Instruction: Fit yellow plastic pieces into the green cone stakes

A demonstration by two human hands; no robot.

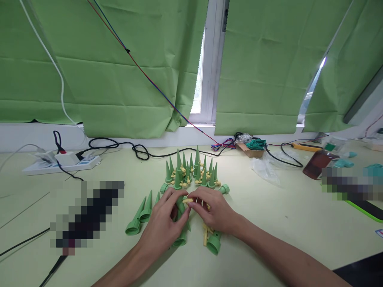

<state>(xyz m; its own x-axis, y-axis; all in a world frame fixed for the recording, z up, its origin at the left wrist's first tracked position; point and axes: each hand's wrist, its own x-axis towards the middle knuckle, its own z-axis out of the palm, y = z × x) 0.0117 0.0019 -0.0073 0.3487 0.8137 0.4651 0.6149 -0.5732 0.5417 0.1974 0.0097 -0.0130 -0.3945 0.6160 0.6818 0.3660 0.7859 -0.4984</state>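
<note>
Left grip (168, 215) curls round a green spike (181, 206) near the frame's centre; right grip (213, 208) pinches a yellow tap (187, 201) just beside it, whether joined I cannot tell. Beyond, upright spikes (177, 181) among yellow fittings look finished. Left of centre, loose spikes (146, 213), and below centre, loose taps (205, 236) on the worktop (254, 251) seem left to do.

— What's lost at eight o'clock?
— A dark object (92, 211), pixelated past naming.
— And at six?
— The left hand (166, 217) partly covers a green spike (181, 206).
— Four o'clock?
— A black thing (363, 269), cut off by the edge.
</note>
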